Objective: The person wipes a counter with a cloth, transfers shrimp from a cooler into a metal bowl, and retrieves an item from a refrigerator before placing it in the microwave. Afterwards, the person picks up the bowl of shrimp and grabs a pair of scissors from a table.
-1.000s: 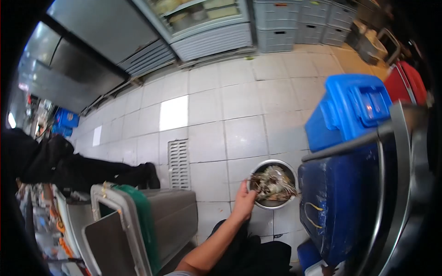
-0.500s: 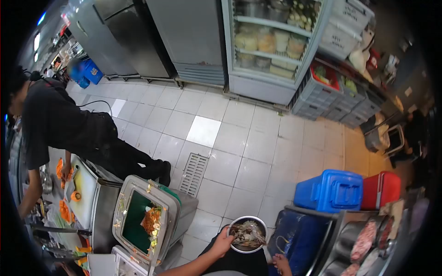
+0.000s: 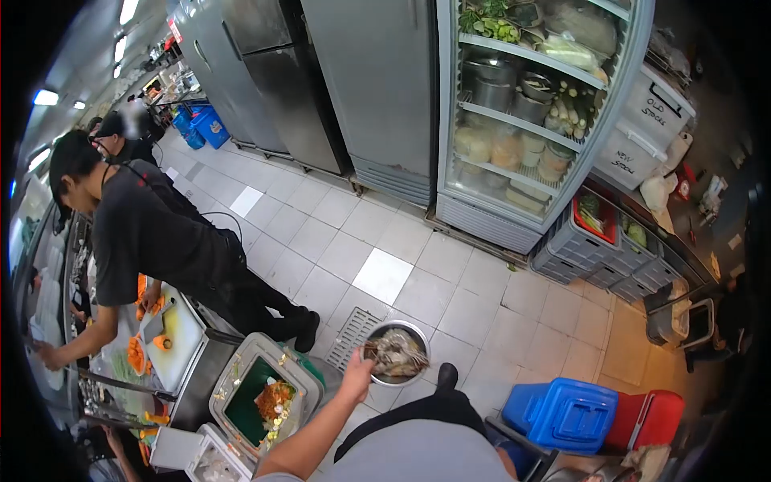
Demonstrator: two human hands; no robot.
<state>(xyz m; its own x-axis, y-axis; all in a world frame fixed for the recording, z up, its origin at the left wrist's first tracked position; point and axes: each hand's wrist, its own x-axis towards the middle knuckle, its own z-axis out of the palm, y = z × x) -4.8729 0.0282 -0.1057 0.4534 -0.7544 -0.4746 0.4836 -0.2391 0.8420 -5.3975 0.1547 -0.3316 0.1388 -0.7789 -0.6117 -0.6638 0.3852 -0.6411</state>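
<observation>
My left hand (image 3: 356, 377) is closed on the rim of a round metal bowl (image 3: 426, 372), holding it out over the floor in front of me. Raw shrimp (image 3: 397, 354), greyish and with long feelers, fill the bowl. The thumb lies at the rim's near left side; the other fingers are mostly hidden. Of my right arm only a sliver shows beside my grey shirt (image 3: 434, 450), and the right hand is out of sight.
At left stands a bin (image 3: 221, 406) with peelings, near a person in black (image 3: 161, 225) at a counter with a cutting board (image 3: 183, 345). A glass-door fridge (image 3: 554, 205) is ahead. Blue (image 3: 572, 418) and red (image 3: 654, 422) coolers stand right. A floor drain (image 3: 353, 333) lies beside the bowl.
The view has tilted up and I have moved forward. The bowl in my left hand is held farther out from my body. My right hand has gone out of view.
</observation>
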